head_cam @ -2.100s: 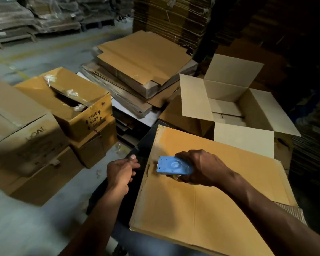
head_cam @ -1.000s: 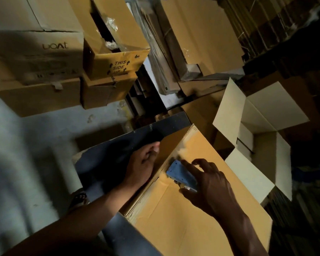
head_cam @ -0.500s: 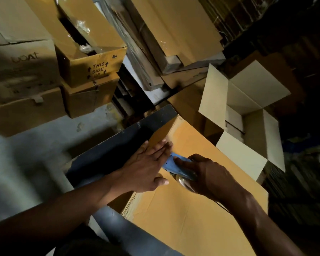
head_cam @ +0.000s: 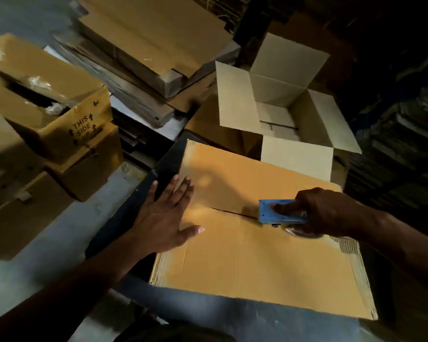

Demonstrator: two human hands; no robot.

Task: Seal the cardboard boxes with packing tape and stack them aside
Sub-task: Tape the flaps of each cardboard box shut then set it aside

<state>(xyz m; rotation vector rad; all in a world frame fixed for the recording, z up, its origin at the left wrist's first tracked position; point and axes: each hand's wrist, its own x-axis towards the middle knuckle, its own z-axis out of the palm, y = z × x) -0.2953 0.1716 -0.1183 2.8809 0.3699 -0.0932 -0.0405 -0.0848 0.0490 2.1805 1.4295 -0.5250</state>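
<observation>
Warehouse; left hand (head_cam: 162, 217) presses box (head_cam: 257, 255); right hand (head_cam: 324, 211) grips dispenser (head_cam: 279, 213).

Closed box (head_cam: 257, 255): nearest, centre. On its top: left hand (head_cam: 163, 218) at left edge, flat; right hand (head_cam: 324, 213) with tape dispenser (head_cam: 279, 212) at right, on the seam. Behind it: open box (head_cam: 282, 112). Far left: stacked boxes (head_cam: 59, 124). Rear centre: flattened cardboard pile (head_cam: 153, 45).

The left hand (head_cam: 167, 215) lies flat on the closed cardboard box (head_cam: 257, 255) while the right hand (head_cam: 324, 211) grips a blue tape dispenser (head_cam: 279, 214) on its seam.
</observation>
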